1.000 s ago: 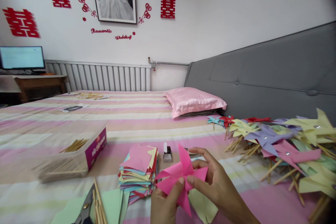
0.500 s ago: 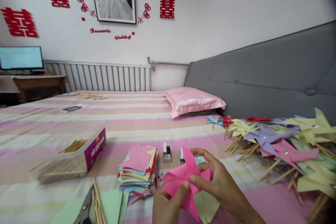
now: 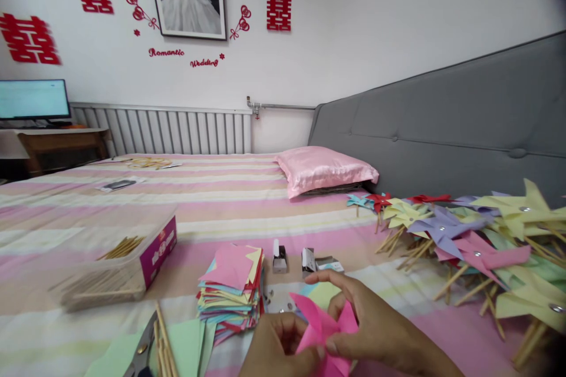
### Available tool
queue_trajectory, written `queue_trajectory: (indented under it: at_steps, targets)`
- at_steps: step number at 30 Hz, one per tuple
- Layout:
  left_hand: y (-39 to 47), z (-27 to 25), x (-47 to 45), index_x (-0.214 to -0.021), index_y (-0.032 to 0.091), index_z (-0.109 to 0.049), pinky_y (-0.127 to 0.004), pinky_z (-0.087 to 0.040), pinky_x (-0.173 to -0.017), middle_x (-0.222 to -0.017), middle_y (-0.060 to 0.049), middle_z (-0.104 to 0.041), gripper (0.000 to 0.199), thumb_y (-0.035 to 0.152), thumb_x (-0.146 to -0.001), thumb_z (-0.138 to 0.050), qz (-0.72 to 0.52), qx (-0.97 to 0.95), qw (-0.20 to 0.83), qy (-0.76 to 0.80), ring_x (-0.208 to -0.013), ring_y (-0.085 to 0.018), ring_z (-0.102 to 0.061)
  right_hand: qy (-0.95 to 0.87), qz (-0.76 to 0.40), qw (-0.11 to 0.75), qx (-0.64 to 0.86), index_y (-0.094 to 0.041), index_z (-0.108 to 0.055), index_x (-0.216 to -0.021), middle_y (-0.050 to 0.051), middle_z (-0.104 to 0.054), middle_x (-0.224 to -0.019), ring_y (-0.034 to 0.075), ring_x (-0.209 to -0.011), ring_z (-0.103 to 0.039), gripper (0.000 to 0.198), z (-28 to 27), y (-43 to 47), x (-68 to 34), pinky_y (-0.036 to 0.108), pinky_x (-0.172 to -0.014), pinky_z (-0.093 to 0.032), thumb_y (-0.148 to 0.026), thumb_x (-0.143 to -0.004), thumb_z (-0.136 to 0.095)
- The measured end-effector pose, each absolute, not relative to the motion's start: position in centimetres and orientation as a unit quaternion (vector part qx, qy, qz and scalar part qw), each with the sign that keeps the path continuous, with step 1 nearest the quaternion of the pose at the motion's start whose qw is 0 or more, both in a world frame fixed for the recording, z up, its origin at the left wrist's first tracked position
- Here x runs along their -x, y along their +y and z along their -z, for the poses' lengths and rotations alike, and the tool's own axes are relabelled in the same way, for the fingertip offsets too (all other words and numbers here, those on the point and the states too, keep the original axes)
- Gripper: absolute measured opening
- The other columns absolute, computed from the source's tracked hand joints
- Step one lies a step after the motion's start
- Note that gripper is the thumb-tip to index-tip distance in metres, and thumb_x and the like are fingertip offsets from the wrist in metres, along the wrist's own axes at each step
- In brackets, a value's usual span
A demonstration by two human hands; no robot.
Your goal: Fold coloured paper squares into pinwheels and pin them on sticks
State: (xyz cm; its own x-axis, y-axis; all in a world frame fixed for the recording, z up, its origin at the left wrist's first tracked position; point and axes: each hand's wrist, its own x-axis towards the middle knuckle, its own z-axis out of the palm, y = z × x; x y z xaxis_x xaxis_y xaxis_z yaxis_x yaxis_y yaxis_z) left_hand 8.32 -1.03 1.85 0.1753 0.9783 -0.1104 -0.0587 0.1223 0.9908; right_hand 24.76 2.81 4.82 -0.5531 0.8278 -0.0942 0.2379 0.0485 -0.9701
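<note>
Between my two hands is a bright pink paper pinwheel (image 3: 321, 325), its blades folded in toward the middle. My left hand (image 3: 280, 344) pinches its lower left side, and my right hand (image 3: 360, 324) grips the right side with the thumb near the centre. The pinwheel's lower part runs out at the bottom of the view. Just left of my hands stands a tall stack of coloured paper pieces (image 3: 232, 288). Several small metal thumbtacks (image 3: 289, 306) lie on the bedspread beyond my left hand. A pale yellow paper piece (image 3: 325, 291) shows partly behind the pinwheel.
Two small boxes (image 3: 279, 259) stand beyond my hands. At left are scissors (image 3: 144, 347), wooden sticks (image 3: 163, 341), green paper (image 3: 188, 341) and a clear tub of sticks (image 3: 132, 277). Finished pinwheels (image 3: 442, 227) pile up at right, before the grey headboard (image 3: 442, 112). A pink pillow (image 3: 327, 169) lies farther back.
Both hands have lowered slightly with the pinwheel, which has turned and tilted in my fingers. Thumbtacks and the second small box show more clearly now. The view has shifted a little.
</note>
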Motion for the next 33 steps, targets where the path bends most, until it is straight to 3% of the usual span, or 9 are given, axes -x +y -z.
queue_trajectory:
  at_steps: [8, 12, 18, 24, 33]
  targets:
    - [-1.2, -2.5, -8.7, -0.047, 0.016, -0.049, -0.023, -0.019, -0.045, -0.048, 0.003, -0.038, 0.009, 0.019, -0.055, -0.052, -0.381, -0.552, 0.541, 0.508, -0.047, -0.009, -0.031, -0.704, -0.54, 0.256, 0.384, -0.026, -0.044, -0.118, -0.008, -0.056, -0.063, 0.009, -0.052, -0.052, 0.07, -4.6, 2.5, -24.8, 0.017, -0.049, -0.037, -0.002, -0.055, -0.064]
    - [-0.7, -0.8, -9.0, -0.04, 0.018, -0.043, -0.022, -0.019, -0.043, -0.043, 0.005, -0.035, 0.021, 0.025, -0.054, -0.057, -0.415, -0.542, 0.5, 0.533, -0.044, -0.008, -0.027, -0.686, -0.556, 0.289, 0.37, -0.026, -0.042, -0.121, -0.006, -0.059, -0.069, 0.011, -0.06, -0.055, 0.073, -4.8, 2.6, -24.8, 0.019, -0.053, -0.041, -0.003, -0.056, -0.067]
    - [0.0, 0.0, -9.0, -0.043, 0.018, -0.044, -0.022, -0.024, -0.044, -0.044, 0.005, -0.036, 0.028, 0.034, -0.05, -0.066, -0.52, -0.427, 0.531, 0.515, -0.045, -0.009, -0.032, -0.62, -0.625, 0.346, 0.324, -0.023, -0.028, -0.129, -0.001, -0.063, -0.077, 0.014, -0.064, -0.06, 0.091, -4.8, 3.1, -24.2, 0.022, -0.054, -0.042, -0.018, -0.053, -0.077]
    - [-0.5, -2.0, -8.7, -0.04, 0.024, -0.023, -0.023, -0.011, -0.044, -0.043, 0.01, -0.017, 0.041, 0.027, -0.051, -0.062, -0.528, -0.433, 0.487, 0.544, -0.044, -0.005, -0.015, -0.597, -0.628, 0.371, 0.336, -0.016, -0.039, -0.121, -0.002, -0.064, -0.066, 0.012, -0.055, -0.058, 0.076, -4.4, 3.5, -24.1, 0.022, -0.053, -0.04, -0.018, -0.055, -0.077]
    - [-0.7, -2.4, -9.0, -0.038, 0.022, -0.029, -0.02, -0.013, -0.043, -0.04, 0.01, -0.024, 0.039, 0.025, -0.049, -0.066, -0.563, -0.37, 0.521, 0.525, -0.041, -0.004, -0.02, -0.57, -0.563, 0.465, 0.376, -0.017, -0.048, -0.107, -0.004, -0.061, -0.061, 0.012, -0.055, -0.057, 0.053, -5.4, 3.6, -24.0, 0.022, -0.05, -0.039, -0.027, -0.061, -0.073]
